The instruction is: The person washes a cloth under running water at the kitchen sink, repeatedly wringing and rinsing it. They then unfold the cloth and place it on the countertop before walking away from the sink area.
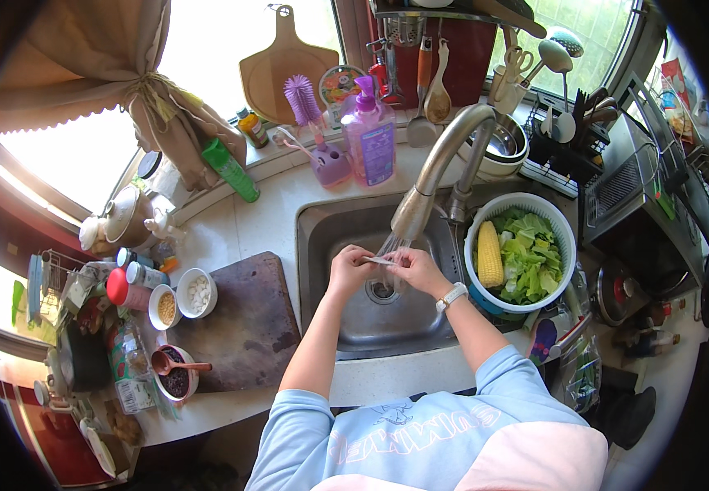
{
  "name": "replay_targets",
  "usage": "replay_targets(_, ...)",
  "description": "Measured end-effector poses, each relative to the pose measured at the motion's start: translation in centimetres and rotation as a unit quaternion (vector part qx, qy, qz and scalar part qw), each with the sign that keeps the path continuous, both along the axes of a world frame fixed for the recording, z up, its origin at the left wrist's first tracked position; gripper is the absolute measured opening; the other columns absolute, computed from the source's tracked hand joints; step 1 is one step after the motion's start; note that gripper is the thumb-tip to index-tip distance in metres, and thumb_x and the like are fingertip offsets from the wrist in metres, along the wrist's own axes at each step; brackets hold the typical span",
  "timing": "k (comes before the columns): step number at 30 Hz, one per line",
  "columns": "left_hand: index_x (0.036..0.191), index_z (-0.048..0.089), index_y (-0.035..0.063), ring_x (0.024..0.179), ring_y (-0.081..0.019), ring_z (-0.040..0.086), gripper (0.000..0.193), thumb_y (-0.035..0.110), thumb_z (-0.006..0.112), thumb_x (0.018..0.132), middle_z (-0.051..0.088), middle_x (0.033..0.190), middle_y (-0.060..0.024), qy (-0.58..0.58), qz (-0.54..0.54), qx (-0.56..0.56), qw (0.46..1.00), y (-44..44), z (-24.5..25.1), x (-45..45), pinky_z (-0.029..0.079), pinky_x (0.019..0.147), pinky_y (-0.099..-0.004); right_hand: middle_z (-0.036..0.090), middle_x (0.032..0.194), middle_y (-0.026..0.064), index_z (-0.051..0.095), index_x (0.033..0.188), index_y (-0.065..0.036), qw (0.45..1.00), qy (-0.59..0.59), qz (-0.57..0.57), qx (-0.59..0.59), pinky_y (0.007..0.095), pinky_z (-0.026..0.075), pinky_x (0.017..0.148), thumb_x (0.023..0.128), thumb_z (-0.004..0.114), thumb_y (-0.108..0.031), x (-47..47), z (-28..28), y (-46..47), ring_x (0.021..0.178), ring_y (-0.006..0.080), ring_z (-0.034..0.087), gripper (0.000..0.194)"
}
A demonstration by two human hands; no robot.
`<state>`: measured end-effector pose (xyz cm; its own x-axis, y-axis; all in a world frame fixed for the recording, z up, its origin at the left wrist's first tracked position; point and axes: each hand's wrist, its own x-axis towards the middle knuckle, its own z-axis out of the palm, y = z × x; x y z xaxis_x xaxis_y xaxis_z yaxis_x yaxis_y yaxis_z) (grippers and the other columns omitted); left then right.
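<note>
Under the stream from the steel faucet [413,212], a small, thin, pale piece [380,261] is pinched between both hands. My left hand [348,270] grips one end, and my right hand [421,271], with a white watch [451,297] on the wrist, has its fingertips at the other end. What the piece is cannot be made out. Both hands are above the steel sink [354,331], over its drain [383,293]. To the right stands a white colander [566,227] holding an ear of corn [489,255] and torn lettuce leaves [529,251].
Left of the sink lies a dark cutting board [244,325], bordered by bowls of white pieces [198,293], yellow grains [164,309] and dark grains with a wooden spoon [182,366]. Behind the sink stand a purple pump bottle [370,144] and a brush holder [330,164].
</note>
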<state>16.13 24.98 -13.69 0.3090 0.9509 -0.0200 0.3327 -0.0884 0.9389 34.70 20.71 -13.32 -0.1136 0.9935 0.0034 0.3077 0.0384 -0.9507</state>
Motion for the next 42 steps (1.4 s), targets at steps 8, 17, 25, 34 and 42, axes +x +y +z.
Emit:
replay_targets(8,0.097,0.064,0.0007,0.077,-0.0062,0.052,0.019,0.012,0.052,0.087,0.061,0.083,0.0,-0.14,0.045,-0.151,0.977,1.0,-0.2,-0.5,0.042,0.067,-0.0221,0.055,0.065,-0.0012,0.057,0.076,-0.003,0.998,-0.062,-0.002,-0.021,0.0252,0.04,0.054,0.077,0.069,-0.02,1.2,0.6,-0.3,0.059,0.0075,0.049,0.021)
replay_targets(17,0.09,0.063,0.0026,0.063,-0.0055,0.045,0.022,0.022,0.053,0.09,0.055,0.069,0.0032,-0.114,0.148,-0.117,0.975,1.5,-1.8,-1.2,0.039,0.058,-0.0227,0.061,0.077,-0.0005,0.059,0.088,-0.005,0.91,0.352,-0.025,-0.218,0.0229,0.045,0.059,0.087,0.056,-0.016,2.1,-1.8,-0.1,0.065,0.0081,0.056,0.012)
replay_targets(25,0.089,0.061,0.0012,0.065,-0.0086,0.048,0.029,0.026,0.047,0.093,0.057,0.075,0.0003,-0.17,0.244,-0.196,0.934,1.3,-4.6,-3.8,0.041,0.06,-0.0262,0.063,0.084,0.0033,0.058,0.094,-0.004,0.822,0.485,-0.04,-0.295,0.0245,0.05,0.067,0.088,0.052,-0.008,0.1,-1.8,0.2,0.074,0.0113,0.062,0.009)
replay_targets(34,0.109,0.053,0.0058,0.081,-0.0196,0.059,0.035,0.034,0.04,0.095,0.061,0.094,-0.0073,-0.211,0.188,-0.359,0.889,1.0,-4.0,-3.8,0.047,0.068,-0.0368,0.065,0.078,0.0056,0.06,0.086,-0.003,0.746,0.547,-0.107,-0.364,0.0288,0.052,0.067,0.086,0.05,-0.012,-0.3,-2.6,1.0,0.07,0.016,0.062,0.014)
replay_targets(42,0.115,0.054,0.006,0.095,-0.0213,0.06,0.038,0.033,0.037,0.095,0.062,0.106,-0.0082,-0.311,0.053,-0.484,0.816,0.4,-2.5,0.5,0.047,0.082,-0.0352,0.064,0.074,0.0033,0.06,0.076,-0.008,0.723,0.588,-0.2,-0.304,0.029,0.051,0.068,0.082,0.05,-0.013,3.2,-3.7,0.7,0.069,0.0153,0.062,0.013)
